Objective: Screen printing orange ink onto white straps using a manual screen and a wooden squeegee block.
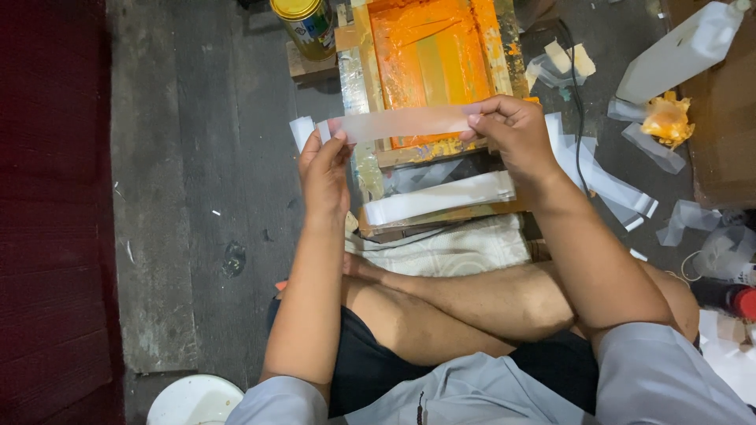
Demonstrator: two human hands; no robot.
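- Left hand: grip pinches the left end of the translucent strip.
- Right hand: grip pinches its right end.
- Strip: held level, just above the orange printing frame.

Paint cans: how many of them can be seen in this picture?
1. The yellow-lidded paint can stands at the top edge of the view, on a wooden block left of the orange-stained printing screen frame. Others may be hidden outside the view.
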